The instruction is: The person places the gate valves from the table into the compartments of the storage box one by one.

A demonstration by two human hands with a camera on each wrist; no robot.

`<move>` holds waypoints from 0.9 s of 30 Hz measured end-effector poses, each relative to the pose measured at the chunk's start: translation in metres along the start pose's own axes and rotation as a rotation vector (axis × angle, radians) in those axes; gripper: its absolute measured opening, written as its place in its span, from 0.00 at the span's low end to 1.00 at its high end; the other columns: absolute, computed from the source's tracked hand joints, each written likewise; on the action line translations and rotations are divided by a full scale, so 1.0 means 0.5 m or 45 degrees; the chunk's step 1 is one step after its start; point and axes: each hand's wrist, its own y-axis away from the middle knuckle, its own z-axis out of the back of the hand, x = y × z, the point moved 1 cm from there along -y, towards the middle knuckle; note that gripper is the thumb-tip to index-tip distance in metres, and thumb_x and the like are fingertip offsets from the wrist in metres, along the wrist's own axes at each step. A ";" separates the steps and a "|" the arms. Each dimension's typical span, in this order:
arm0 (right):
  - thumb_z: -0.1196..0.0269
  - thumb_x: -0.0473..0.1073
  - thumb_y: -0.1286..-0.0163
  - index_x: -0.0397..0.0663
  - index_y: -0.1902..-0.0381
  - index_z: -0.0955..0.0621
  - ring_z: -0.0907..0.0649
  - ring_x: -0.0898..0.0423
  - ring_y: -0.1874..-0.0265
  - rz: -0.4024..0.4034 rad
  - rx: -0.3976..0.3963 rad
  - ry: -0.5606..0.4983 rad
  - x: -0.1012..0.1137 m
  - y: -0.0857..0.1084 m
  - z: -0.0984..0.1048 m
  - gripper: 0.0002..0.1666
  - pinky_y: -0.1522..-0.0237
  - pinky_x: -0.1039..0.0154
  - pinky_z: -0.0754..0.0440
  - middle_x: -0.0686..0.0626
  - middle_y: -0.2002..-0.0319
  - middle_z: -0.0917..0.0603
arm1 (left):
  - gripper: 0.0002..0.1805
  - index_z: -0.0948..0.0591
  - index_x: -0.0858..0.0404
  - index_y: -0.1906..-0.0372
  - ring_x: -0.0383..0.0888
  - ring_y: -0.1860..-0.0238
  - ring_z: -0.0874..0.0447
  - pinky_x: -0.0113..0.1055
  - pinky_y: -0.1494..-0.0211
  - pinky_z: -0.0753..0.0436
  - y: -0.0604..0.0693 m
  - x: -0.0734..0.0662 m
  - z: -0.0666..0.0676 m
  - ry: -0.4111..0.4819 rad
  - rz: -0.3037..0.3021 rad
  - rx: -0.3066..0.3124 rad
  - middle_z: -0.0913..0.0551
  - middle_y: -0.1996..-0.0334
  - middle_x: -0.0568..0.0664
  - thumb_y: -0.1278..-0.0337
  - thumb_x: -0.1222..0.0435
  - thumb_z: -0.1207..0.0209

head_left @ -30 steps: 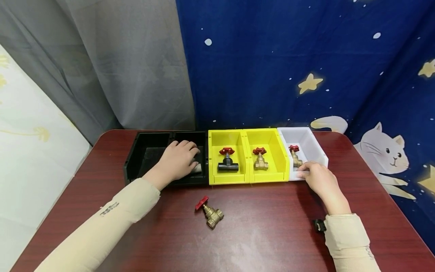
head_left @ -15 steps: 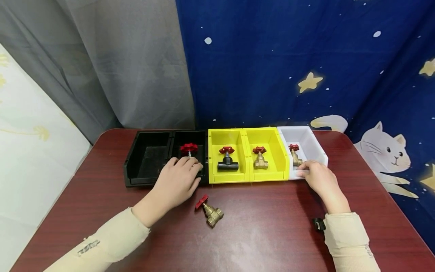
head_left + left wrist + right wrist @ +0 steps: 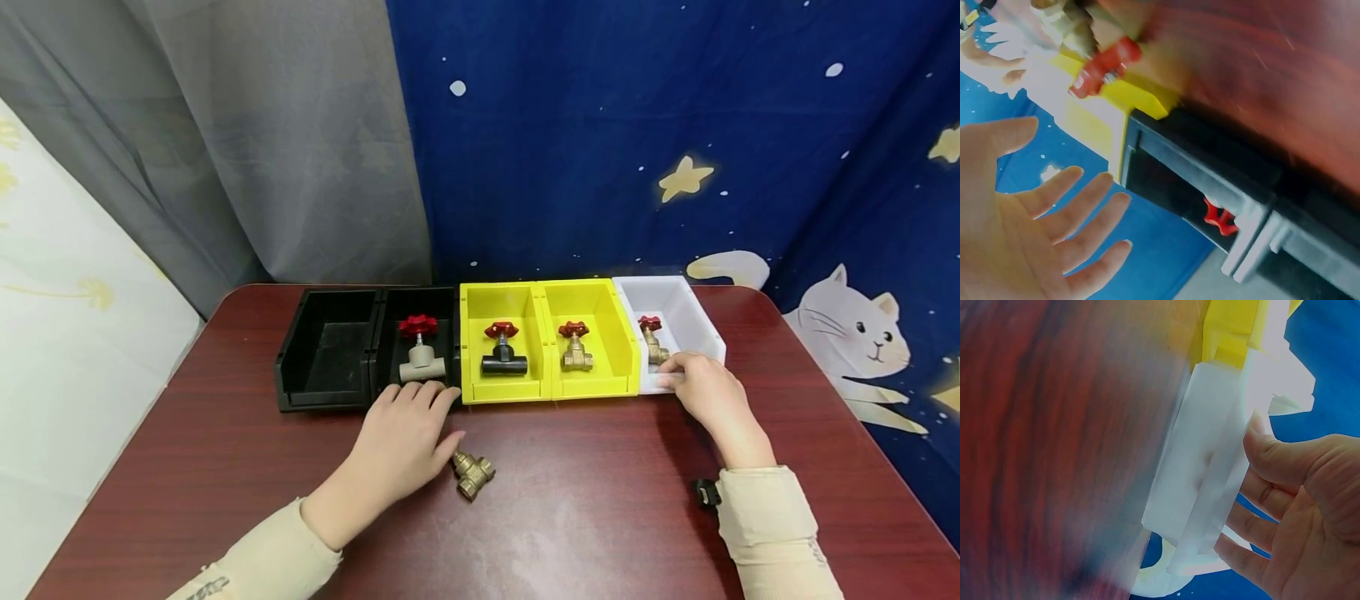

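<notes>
My left hand (image 3: 408, 437) hovers over the table before the black bins, fingers spread and holding nothing. Beneath its thumb side lies a brass gate valve (image 3: 472, 477); its red handwheel (image 3: 1105, 67) is hidden by the hand in the head view but shows in the left wrist view. A valve with a grey tee body (image 3: 422, 364) and red wheel sits in the right black bin (image 3: 381, 333). My right hand (image 3: 705, 396) rests at the front lip of the white bin (image 3: 1191, 462), fingers loosely bent. A brass valve (image 3: 654, 343) lies inside that bin, beside the fingertips.
Two yellow bins (image 3: 506, 393) stand between the black and white ones, holding a black tee valve (image 3: 504, 360) and a brass valve (image 3: 577, 354). The left black bin (image 3: 326, 354) is at the row's end. Curtains (image 3: 600, 142) hang behind the reddish table (image 3: 600, 492).
My left hand has let go of the grey tee valve in the right black bin, drawn back toward me and moved over the brass valve's wheel. The right hand has stayed put.
</notes>
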 end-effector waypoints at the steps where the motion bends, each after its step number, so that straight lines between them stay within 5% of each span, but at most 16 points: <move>1: 0.34 0.39 0.33 0.41 0.60 0.15 0.20 0.36 0.61 -0.002 0.003 -0.002 0.000 0.000 0.000 0.07 0.61 0.38 0.24 0.33 0.55 0.17 | 0.28 0.20 0.60 0.43 0.52 0.50 0.19 0.49 0.48 0.22 0.002 -0.005 -0.002 0.007 0.010 0.020 0.17 0.51 0.52 0.43 0.48 0.35; 18: 0.33 0.39 0.33 0.41 0.59 0.15 0.19 0.35 0.60 0.004 0.004 0.006 -0.003 -0.003 -0.003 0.08 0.61 0.37 0.24 0.34 0.54 0.17 | 0.39 0.22 0.63 0.40 0.55 0.49 0.20 0.49 0.50 0.20 0.032 -0.059 -0.031 0.073 0.061 0.145 0.20 0.48 0.57 0.49 0.39 0.34; 27: 0.34 0.39 0.33 0.41 0.60 0.15 0.19 0.36 0.61 0.007 0.002 0.003 -0.002 0.001 0.000 0.08 0.61 0.37 0.24 0.34 0.55 0.17 | 0.45 0.24 0.67 0.38 0.53 0.55 0.21 0.45 0.58 0.17 0.034 -0.072 -0.039 0.119 0.182 0.254 0.22 0.51 0.60 0.54 0.40 0.30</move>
